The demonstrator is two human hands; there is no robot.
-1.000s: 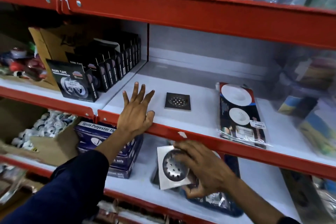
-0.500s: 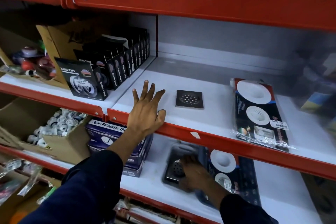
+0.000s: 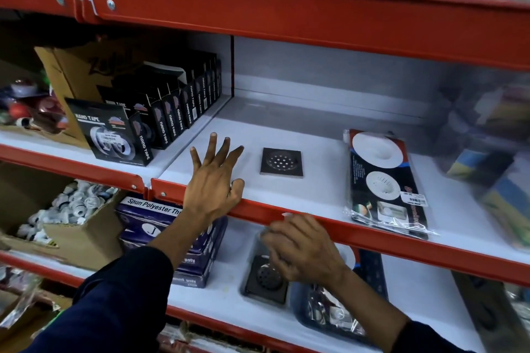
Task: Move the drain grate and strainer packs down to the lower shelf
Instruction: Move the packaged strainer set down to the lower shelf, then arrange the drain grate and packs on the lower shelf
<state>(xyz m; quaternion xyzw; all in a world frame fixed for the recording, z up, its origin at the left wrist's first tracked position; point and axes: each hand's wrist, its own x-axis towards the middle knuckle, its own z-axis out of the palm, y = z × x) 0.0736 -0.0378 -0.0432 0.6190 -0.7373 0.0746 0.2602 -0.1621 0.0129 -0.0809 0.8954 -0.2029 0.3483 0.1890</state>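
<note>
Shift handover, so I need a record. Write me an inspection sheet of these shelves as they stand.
Surface: white middle shelf, red front lip; lower shelf below.
Job's things: drain grate and strainer pack on middle shelf; second grate on lower shelf.
Clutter: nano tape boxes, thread boxes, carton of fittings.
Grippers: left hand flat on shelf lip; right hand empty above lower grate.
Cables: nothing seen.
Surroundings: top shelf of wrapped goods, blurred.

The right hand (image 3: 301, 249) is smeared by motion blur, so its grip cannot be judged. Part of the dark square drain grate (image 3: 265, 281) and of the blue strainer pack (image 3: 370, 272) beside it is hidden behind it.
</note>
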